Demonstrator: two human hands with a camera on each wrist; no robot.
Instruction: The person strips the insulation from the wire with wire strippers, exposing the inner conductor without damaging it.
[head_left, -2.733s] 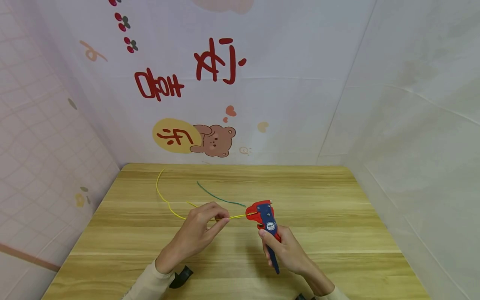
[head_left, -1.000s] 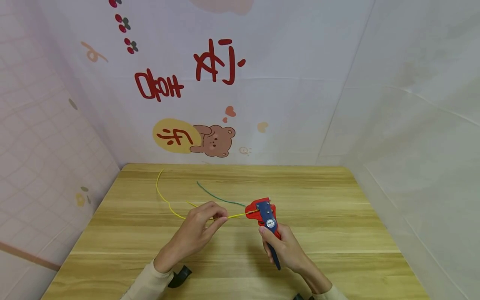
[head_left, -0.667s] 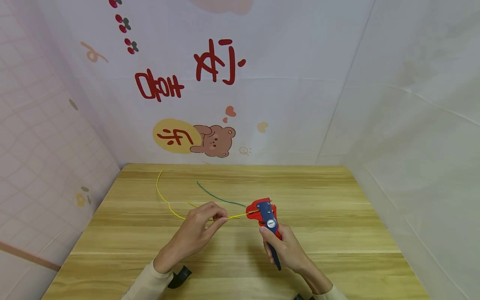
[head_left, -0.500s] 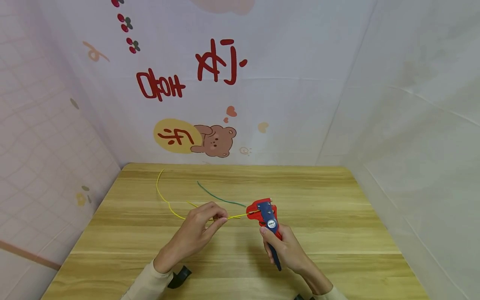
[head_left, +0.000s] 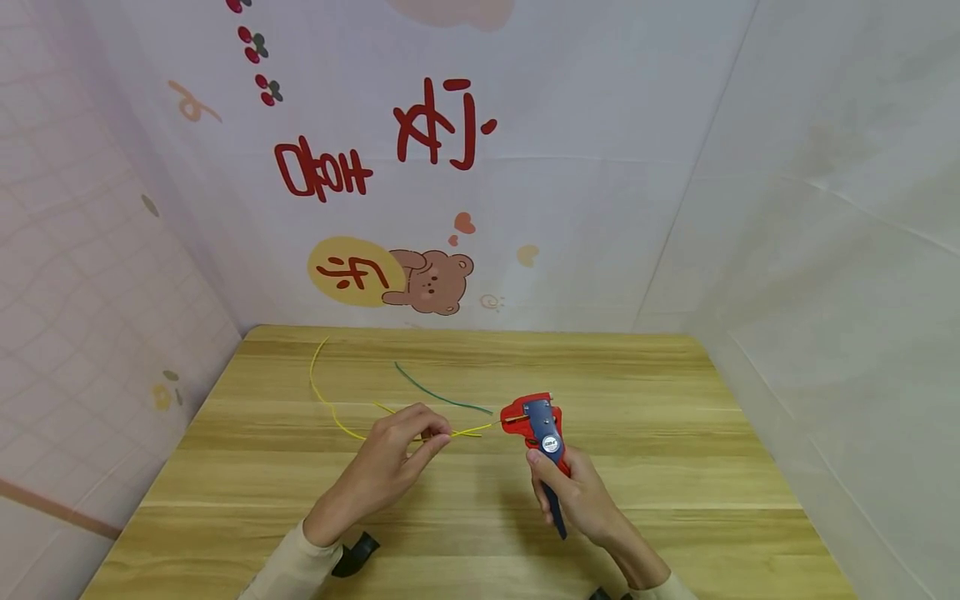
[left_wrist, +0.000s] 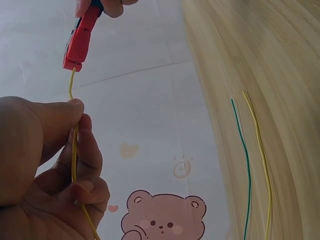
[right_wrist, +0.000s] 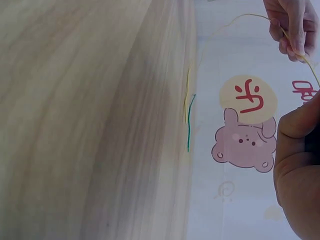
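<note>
My left hand [head_left: 401, 450] pinches a yellow wire [head_left: 471, 430] between thumb and fingertips, above the table. The wire's long tail curves away behind the hand to the far left. A thin bare strand shows at its right end, right at the mouth of a red and blue wire stripper [head_left: 537, 422]. My right hand [head_left: 581, 496] grips the stripper's handles, thumb along the near side. In the left wrist view, the wire [left_wrist: 74, 160] runs across the fingers up to the stripper's red head [left_wrist: 78, 49]. The right hand [right_wrist: 300, 175] hides the tool in its own wrist view.
A short green wire [head_left: 442, 398] lies on the wooden table [head_left: 637, 375] beyond the hands. Another yellow wire [head_left: 384, 407] lies nearby, partly hidden behind the left hand. A printed white cloth [head_left: 585, 233] hangs behind the table, with more cloth at both sides.
The stripper has shifted slightly right and the left hand slightly left. The wire's yellow covering, earlier inside the stripper's mouth, now ends short of it, with bare strand between.
</note>
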